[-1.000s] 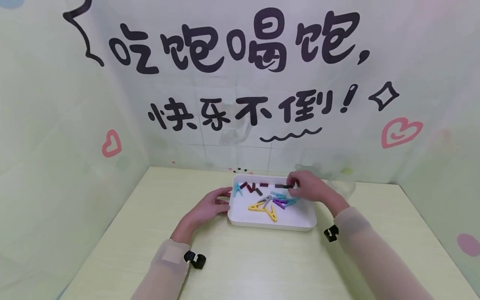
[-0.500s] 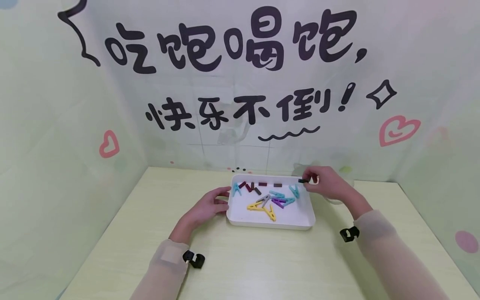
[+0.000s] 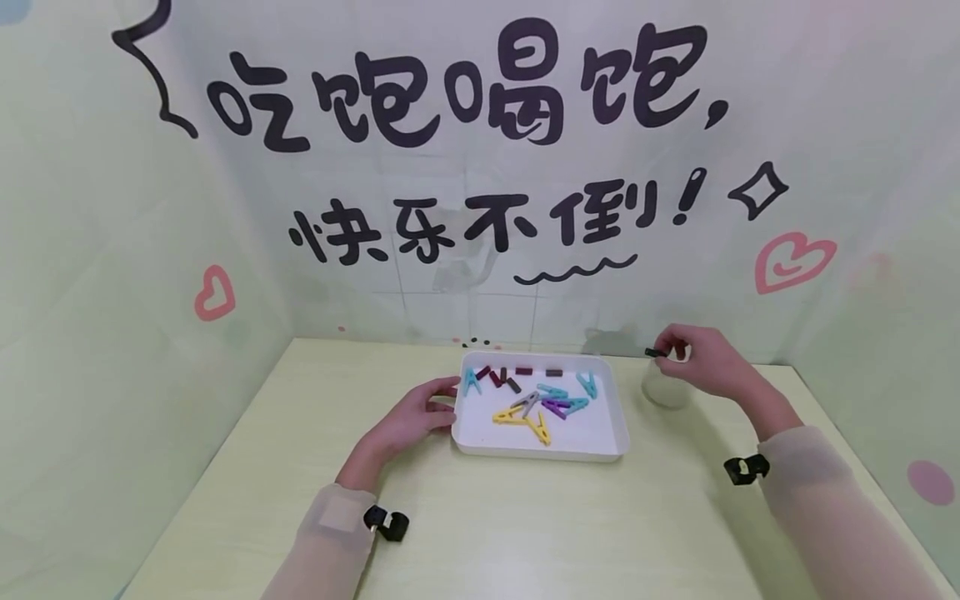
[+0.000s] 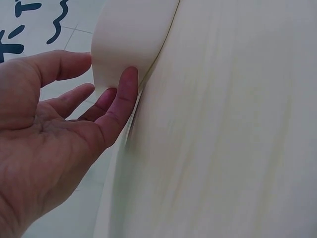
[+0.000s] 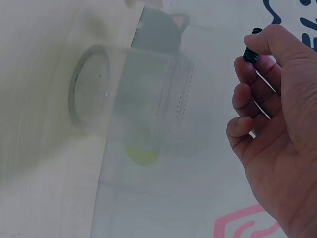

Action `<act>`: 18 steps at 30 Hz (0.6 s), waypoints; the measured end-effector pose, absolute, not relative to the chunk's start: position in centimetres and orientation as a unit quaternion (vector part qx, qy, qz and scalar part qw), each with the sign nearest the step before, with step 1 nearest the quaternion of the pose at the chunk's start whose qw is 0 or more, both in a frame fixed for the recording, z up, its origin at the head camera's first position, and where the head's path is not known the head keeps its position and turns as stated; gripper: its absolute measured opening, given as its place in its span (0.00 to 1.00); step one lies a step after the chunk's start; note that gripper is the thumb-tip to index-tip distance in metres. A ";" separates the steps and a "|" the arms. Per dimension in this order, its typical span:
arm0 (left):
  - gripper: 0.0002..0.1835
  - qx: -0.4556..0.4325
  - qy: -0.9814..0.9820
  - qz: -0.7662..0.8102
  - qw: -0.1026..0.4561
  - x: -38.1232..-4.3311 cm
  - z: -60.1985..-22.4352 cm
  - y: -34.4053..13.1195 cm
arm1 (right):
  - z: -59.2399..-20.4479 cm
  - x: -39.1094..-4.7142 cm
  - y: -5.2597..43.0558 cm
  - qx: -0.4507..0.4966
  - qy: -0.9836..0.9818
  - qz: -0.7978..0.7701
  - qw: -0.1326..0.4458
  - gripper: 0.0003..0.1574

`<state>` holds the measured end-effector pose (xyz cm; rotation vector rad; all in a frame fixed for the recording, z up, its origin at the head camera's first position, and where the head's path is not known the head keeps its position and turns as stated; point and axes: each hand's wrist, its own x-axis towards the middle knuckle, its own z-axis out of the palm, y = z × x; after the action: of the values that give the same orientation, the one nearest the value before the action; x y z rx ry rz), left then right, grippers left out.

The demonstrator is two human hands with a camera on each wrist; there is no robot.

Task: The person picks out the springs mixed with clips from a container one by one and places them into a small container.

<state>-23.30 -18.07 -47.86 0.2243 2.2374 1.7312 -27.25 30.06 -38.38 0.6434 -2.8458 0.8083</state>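
My right hand point(image 3: 705, 362) pinches a small dark ribbed cylinder point(image 5: 252, 48) between thumb and fingertip. In the head view the hand is above a clear jar point(image 3: 666, 392), which stands right of the white tray point(image 3: 540, 453). The right wrist view shows the jar point(image 5: 143, 94) with its mouth toward the raised hand. My left hand point(image 3: 408, 417) rests its loosely bent fingertips against the tray's left wall, thumb and fingers apart. Inside the tray are blue clothespins point(image 3: 587, 385), yellow clothespins point(image 3: 540, 429), a grey one point(image 3: 530, 403) and a purple one point(image 3: 555, 407).
Several short dark red and brown pieces point(image 3: 523, 371) lie along the tray's back part. The pale wooden table point(image 3: 525, 525) ends at a printed cloth backdrop point(image 3: 420, 308), with further cloth at both sides.
My right hand has lifted the dark cylinder out of the tray's back right corner and carried it right, to above the jar. My left hand stays at the tray's left wall.
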 end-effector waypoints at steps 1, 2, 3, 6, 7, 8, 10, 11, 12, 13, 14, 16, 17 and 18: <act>0.34 0.078 0.779 0.604 0.151 -23.3 -47.9 -18.1 | -38.4 -27.2 30.5 0.210 -0.939 0.266 0.058 0.05; 0.33 0.078 0.778 0.605 0.151 -23.3 -47.9 -18.0 | -38.4 -27.2 30.8 0.208 -0.940 0.265 0.058 0.05; 0.33 0.077 0.778 0.606 0.151 -23.3 -47.9 -18.0 | -38.4 -27.2 31.2 0.206 -0.941 0.263 0.058 0.05; 0.33 0.075 0.778 0.605 0.151 -23.2 -47.9 -17.9 | -38.5 -27.3 32.1 0.200 -0.943 0.259 0.061 0.05; 0.34 0.074 0.779 0.604 0.150 -23.2 -47.9 -17.9 | -38.6 -27.3 32.4 0.199 -0.944 0.258 0.061 0.05; 0.34 0.074 0.780 0.603 0.150 -23.1 -47.9 -17.9 | -38.7 -27.4 32.7 0.197 -0.944 0.257 0.062 0.05; 0.34 0.075 0.783 0.600 0.149 -23.1 -47.9 -17.9 | -38.9 -27.6 33.1 0.192 -0.945 0.257 0.059 0.05; 0.34 0.074 0.783 0.599 0.148 -23.1 -47.9 -17.9 | -39.0 -27.7 33.3 0.189 -0.946 0.256 0.057 0.05; 0.34 0.075 0.784 0.598 0.147 -23.1 -47.9 -17.9 | -39.1 -27.8 33.4 0.187 -0.947 0.255 0.054 0.05; 0.34 0.076 0.784 0.598 0.147 -23.1 -47.9 -17.9 | -39.2 -27.9 33.6 0.185 -0.948 0.254 0.051 0.05; 0.34 0.076 0.784 0.598 0.147 -23.1 -47.9 -17.9 | -39.3 -28.1 33.7 0.183 -0.949 0.252 0.047 0.06; 0.34 0.074 0.784 0.599 0.148 -23.1 -47.9 -17.9 | -39.6 -28.4 33.9 0.179 -0.952 0.245 0.041 0.06; 0.34 0.074 0.784 0.599 0.148 -23.1 -47.8 -17.9 | -39.7 -28.5 33.9 0.177 -0.953 0.242 0.039 0.06; 0.34 0.075 0.784 0.598 0.148 -23.1 -47.8 -17.9 | -39.8 -28.6 34.0 0.176 -0.954 0.240 0.036 0.06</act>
<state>-23.14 -17.87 -47.77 0.2147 2.2549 1.7195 -28.61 33.97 -39.83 0.5414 -2.9300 0.7362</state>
